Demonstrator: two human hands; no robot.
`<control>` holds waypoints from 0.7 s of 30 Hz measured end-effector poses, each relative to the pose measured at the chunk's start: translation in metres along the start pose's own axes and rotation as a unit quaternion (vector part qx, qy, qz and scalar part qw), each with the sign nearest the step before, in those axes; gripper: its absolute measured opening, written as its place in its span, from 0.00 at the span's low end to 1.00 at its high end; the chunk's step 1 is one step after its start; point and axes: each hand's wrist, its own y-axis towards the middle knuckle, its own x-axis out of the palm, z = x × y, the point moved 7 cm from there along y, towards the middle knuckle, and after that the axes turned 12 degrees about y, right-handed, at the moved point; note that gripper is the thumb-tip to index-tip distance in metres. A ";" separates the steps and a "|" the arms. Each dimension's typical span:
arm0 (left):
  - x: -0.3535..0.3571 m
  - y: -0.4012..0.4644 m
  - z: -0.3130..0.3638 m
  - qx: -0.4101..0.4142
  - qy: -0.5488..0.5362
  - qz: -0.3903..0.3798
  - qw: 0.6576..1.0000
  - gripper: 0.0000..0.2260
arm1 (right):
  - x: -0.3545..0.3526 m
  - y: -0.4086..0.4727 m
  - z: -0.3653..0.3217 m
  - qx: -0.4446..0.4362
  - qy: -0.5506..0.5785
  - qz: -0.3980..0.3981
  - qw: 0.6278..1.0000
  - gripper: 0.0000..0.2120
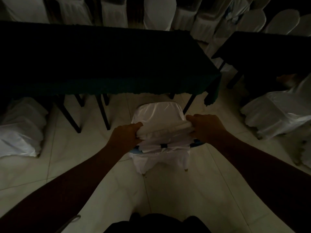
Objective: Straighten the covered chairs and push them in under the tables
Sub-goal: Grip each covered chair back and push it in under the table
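Observation:
A chair in a white satin cover (158,113) stands on the tiled floor in front of me, its seat pointing at a long table with a dark green cloth (101,61). The front of the seat lies just at the table's near edge. My left hand (127,136) grips the left end of the chair's back top. My right hand (204,126) grips the right end. A dark band crosses the back of the cover below my hands.
Another covered chair (21,126) sits at the left by the same table. A third (277,113) stands at the right beside a second dark table (269,52). Rows of white covered chairs (159,12) line the far side. The room is dim.

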 end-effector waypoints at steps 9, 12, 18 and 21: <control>0.014 0.037 -0.022 -0.039 0.009 -0.010 0.999 0.23 | -0.013 0.051 0.005 -0.045 -0.007 0.022 0.999 0.23; 0.017 0.057 -0.022 -0.049 0.009 -0.009 0.999 0.22 | -0.015 0.075 0.018 -0.065 -0.008 0.030 0.997 0.22; 0.029 0.108 -0.018 -0.079 0.043 0.013 0.996 0.19 | -0.016 0.124 0.058 -0.114 -0.020 0.062 0.991 0.24; 0.039 0.138 -0.014 -0.100 0.073 0.024 0.992 0.17 | -0.017 0.151 0.082 -0.127 -0.013 0.063 0.990 0.25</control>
